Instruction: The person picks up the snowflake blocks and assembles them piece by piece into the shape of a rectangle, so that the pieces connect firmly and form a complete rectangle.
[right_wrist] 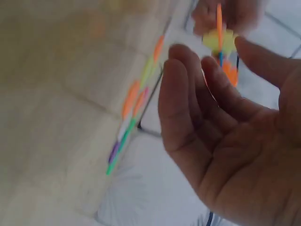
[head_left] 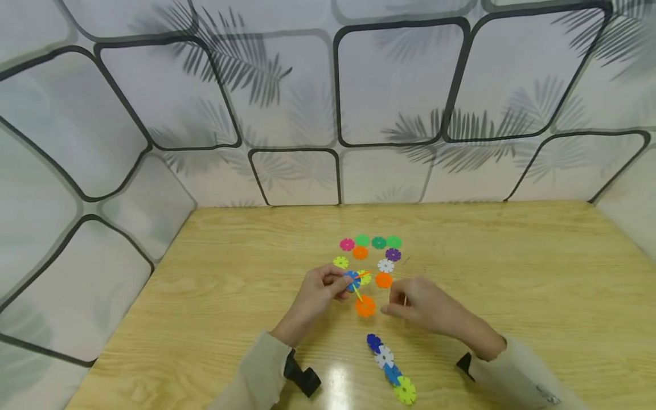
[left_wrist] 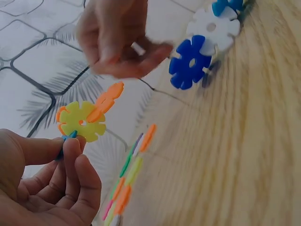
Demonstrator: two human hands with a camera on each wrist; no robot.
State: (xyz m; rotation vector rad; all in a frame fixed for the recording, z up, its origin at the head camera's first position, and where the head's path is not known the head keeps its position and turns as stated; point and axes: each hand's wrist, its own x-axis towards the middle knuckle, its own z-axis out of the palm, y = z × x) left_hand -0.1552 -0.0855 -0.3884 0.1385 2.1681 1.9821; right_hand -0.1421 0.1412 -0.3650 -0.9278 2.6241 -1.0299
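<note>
My left hand (head_left: 328, 285) pinches the blue disc (head_left: 352, 281) of a small cluster of notched plastic discs, between thumb and fingertips. A yellow disc (left_wrist: 83, 121) is slotted to that blue one, with an orange disc (left_wrist: 106, 101) set crosswise on it; another orange one shows behind its edge. My right hand (head_left: 422, 304) hovers just right of the cluster, fingers loosely bent and nothing between them. In the right wrist view its fingers (right_wrist: 176, 103) curve upward with the palm bare.
Several loose discs lie flat on the wooden table beyond the hands, among them a pink (head_left: 347, 244), a purple (head_left: 393, 254) and a white one (head_left: 385, 266). Nearer, a joined chain of discs (head_left: 384, 357) runs from dark blue to yellow. A patterned wall (head_left: 389, 176) stands behind the table.
</note>
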